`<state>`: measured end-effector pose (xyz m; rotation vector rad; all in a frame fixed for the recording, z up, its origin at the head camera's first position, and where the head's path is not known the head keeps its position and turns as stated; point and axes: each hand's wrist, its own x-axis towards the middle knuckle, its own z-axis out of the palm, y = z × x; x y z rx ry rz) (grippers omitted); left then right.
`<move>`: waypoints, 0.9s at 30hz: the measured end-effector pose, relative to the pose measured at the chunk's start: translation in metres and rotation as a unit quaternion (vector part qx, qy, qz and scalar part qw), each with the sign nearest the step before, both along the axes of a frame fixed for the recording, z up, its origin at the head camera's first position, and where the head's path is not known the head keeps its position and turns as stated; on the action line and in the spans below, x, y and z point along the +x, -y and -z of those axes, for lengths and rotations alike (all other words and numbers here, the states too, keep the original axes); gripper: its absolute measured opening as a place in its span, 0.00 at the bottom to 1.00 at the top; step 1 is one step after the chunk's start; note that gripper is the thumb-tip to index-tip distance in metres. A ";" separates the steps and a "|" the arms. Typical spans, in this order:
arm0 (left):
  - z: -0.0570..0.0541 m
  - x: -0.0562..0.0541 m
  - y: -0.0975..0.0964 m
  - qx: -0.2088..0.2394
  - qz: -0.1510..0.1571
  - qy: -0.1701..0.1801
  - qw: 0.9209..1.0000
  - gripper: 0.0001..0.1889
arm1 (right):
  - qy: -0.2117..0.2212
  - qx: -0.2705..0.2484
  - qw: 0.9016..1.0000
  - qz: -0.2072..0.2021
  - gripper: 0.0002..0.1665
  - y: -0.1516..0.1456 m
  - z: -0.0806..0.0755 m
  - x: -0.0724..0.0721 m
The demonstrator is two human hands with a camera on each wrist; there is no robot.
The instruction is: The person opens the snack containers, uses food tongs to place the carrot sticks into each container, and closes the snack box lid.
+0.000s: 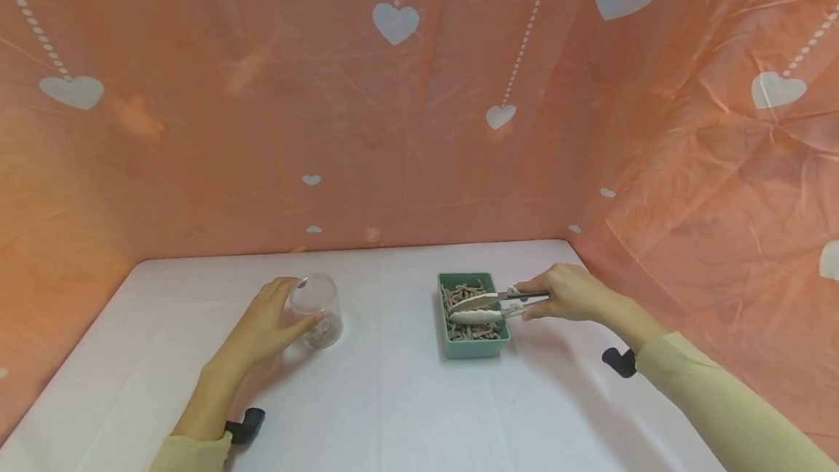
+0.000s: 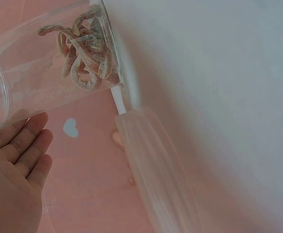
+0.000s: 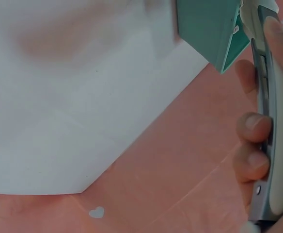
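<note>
A clear jar (image 1: pixel 323 312) stands at the left of the white table. In the left wrist view, several brown, curly, powder-dusted strips (image 2: pixel 86 53) lie at its bottom. My left hand (image 1: pixel 274 320) holds the jar from the left side, thumb in front and fingers behind. On the right, my right hand (image 1: pixel 566 293) grips the handles of metal tongs (image 1: pixel 481 315). Their scalloped tips are spread apart over a green rectangular box (image 1: pixel 475 349) full of short greyish-brown strips (image 1: pixel 468 288). Whether the tips touch the strips, I cannot tell.
White cloth covers the table (image 1: pixel 393 406), with a pinkish-orange curtain (image 1: pixel 426 130) patterned with hearts around the back and sides. A translucent ridged strip (image 2: pixel 153 170) shows near the jar in the left wrist view; its kind is unclear.
</note>
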<state>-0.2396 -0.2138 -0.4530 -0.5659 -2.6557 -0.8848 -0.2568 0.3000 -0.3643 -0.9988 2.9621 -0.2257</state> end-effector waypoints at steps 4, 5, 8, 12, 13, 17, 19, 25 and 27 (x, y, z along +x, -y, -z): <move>0.000 -0.001 0.000 0.001 0.000 0.003 1.000 0.35 | 0.011 -0.010 1.000 0.009 0.32 -0.001 0.000 0.002; 0.000 -0.001 0.000 0.001 0.000 0.004 1.000 0.35 | 0.013 -0.012 1.000 0.011 0.32 -0.002 0.000 0.003; 0.000 -0.001 0.000 0.001 0.000 0.009 1.000 0.36 | 0.016 -0.020 1.000 0.018 0.32 -0.003 0.001 0.004; 0.000 -0.001 0.001 -0.001 -0.001 0.010 1.000 0.36 | 0.020 -0.029 0.999 0.026 0.32 -0.005 0.001 0.007; 0.000 -0.002 0.001 -0.001 -0.001 0.009 1.000 0.36 | 0.021 -0.032 0.999 0.027 0.32 -0.005 0.001 0.007; 0.000 -0.001 0.001 0.000 -0.001 0.003 1.000 0.35 | 0.023 -0.048 0.998 0.029 0.31 -0.009 0.001 0.010; 0.000 -0.001 0.001 0.000 -0.001 0.003 1.000 0.35 | 0.020 -0.056 0.998 0.029 0.31 -0.010 0.001 0.011; -0.001 -0.001 0.000 -0.002 -0.002 0.014 1.000 0.36 | 0.006 -0.069 0.997 0.033 0.31 -0.016 0.000 0.013; 0.000 -0.002 0.000 -0.002 -0.003 0.016 1.000 0.36 | -0.001 -0.073 0.997 0.038 0.31 -0.018 -0.001 0.014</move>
